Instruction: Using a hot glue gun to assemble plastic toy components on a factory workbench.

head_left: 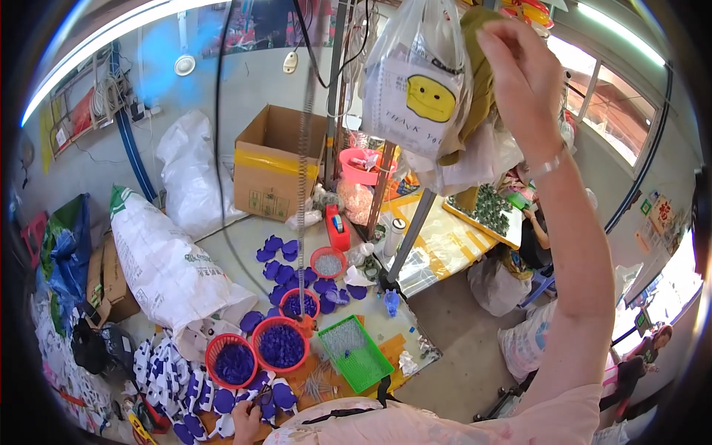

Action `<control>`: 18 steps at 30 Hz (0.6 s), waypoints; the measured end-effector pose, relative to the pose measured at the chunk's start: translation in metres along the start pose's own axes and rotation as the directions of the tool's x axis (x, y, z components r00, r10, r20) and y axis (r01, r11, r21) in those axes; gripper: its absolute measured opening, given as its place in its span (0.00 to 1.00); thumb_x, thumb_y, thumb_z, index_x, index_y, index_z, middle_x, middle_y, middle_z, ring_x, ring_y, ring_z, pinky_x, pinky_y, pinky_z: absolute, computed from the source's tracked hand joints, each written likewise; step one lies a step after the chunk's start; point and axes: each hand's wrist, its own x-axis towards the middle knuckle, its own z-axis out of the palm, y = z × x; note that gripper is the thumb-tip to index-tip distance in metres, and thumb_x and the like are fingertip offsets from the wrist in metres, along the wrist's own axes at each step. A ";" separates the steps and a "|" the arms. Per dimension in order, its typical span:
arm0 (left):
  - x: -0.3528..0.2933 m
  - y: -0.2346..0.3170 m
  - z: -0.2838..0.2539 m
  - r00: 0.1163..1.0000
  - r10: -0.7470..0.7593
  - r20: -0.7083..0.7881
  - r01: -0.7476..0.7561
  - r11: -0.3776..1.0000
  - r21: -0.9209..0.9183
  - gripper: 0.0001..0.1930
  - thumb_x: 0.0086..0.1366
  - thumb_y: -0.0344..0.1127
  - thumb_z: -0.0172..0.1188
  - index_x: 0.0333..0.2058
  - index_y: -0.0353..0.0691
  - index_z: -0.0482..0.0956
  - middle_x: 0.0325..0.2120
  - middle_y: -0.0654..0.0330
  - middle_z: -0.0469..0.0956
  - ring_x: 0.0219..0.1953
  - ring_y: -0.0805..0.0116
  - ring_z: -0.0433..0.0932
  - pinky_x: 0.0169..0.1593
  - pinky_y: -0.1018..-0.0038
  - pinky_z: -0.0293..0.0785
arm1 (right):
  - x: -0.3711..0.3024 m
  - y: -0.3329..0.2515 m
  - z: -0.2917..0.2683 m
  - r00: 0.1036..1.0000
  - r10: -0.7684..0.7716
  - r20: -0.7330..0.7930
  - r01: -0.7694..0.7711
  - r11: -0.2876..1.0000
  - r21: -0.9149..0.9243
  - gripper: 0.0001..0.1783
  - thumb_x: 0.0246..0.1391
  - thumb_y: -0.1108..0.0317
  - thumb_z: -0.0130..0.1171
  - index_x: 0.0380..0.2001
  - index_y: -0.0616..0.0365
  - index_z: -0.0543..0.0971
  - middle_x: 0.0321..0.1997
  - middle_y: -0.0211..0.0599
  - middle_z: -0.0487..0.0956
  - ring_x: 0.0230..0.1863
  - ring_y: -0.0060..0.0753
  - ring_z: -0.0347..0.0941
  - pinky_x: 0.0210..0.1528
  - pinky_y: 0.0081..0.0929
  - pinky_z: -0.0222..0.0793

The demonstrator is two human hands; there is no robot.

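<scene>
A: Larger first?
B: Olive cloth (pixel 475 93), upper right; likely soft, light, best pinched by its top edge. Right hand (pixel 521 70) is there, fingertips curled together; hold unclear.
A: Smaller?
B: Purple piece (pixel 283 395), lower left; probably light, grip rim. Left hand (pixel 246 424) nearby; grip, can't tell.

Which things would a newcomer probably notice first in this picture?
Probably the raised right hand at upper right, near a hanging plastic bag with a yellow cartoon face. Next, perhaps, the red baskets of purple pieces at lower left of centre, with a bright green tray to their right.
</scene>
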 end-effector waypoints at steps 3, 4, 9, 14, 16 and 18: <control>-0.001 -0.015 0.006 0.996 -0.068 0.062 0.069 0.997 -0.022 0.05 0.55 0.27 0.59 0.26 0.31 0.75 0.18 0.54 0.73 0.22 0.65 0.73 0.27 0.69 0.69 | -0.068 -0.041 -0.012 0.995 0.097 0.004 -0.097 0.990 0.106 0.04 0.56 0.75 0.57 0.35 0.62 0.77 0.28 0.26 0.76 0.25 0.11 0.65 0.28 0.13 0.61; 0.004 -0.001 0.008 0.998 -0.016 0.065 0.012 0.998 0.062 0.04 0.55 0.27 0.59 0.26 0.31 0.75 0.19 0.54 0.74 0.23 0.65 0.73 0.28 0.69 0.68 | -0.102 -0.029 0.006 0.982 0.173 0.081 -0.183 0.972 0.149 0.03 0.56 0.76 0.56 0.34 0.63 0.76 0.28 0.26 0.76 0.25 0.12 0.65 0.27 0.13 0.61; 0.013 0.036 0.027 0.964 0.199 0.174 -0.210 0.977 0.045 0.05 0.60 0.30 0.59 0.31 0.33 0.76 0.21 0.53 0.72 0.25 0.58 0.72 0.30 0.67 0.68 | -0.263 -0.064 0.011 0.904 -0.123 0.410 -0.112 0.856 0.504 0.10 0.47 0.84 0.55 0.35 0.64 0.74 0.25 0.38 0.76 0.21 0.30 0.71 0.24 0.24 0.67; 0.025 0.040 0.049 0.934 0.196 0.297 -0.201 0.980 -0.015 0.06 0.59 0.28 0.59 0.36 0.35 0.78 0.27 0.51 0.74 0.31 0.52 0.75 0.34 0.67 0.71 | -0.375 -0.056 0.041 0.819 -0.080 0.568 -0.309 0.773 0.555 0.13 0.41 0.85 0.57 0.33 0.63 0.75 0.19 0.36 0.75 0.17 0.34 0.71 0.20 0.26 0.66; 0.021 0.042 0.051 0.920 0.276 0.278 -0.288 0.958 0.001 0.06 0.59 0.27 0.59 0.36 0.35 0.77 0.27 0.51 0.73 0.31 0.52 0.75 0.34 0.66 0.71 | -0.417 -0.048 0.043 0.784 -0.023 0.621 -0.374 0.780 0.502 0.11 0.43 0.83 0.59 0.33 0.63 0.75 0.20 0.38 0.75 0.19 0.30 0.73 0.21 0.24 0.67; 0.014 0.034 0.058 0.913 0.298 0.280 -0.307 0.952 -0.011 0.05 0.60 0.27 0.58 0.36 0.35 0.77 0.27 0.52 0.73 0.30 0.52 0.75 0.33 0.66 0.71 | -0.465 -0.041 0.040 0.708 0.265 0.654 -0.564 0.769 0.300 0.08 0.47 0.81 0.59 0.32 0.64 0.75 0.20 0.37 0.75 0.21 0.24 0.73 0.23 0.23 0.67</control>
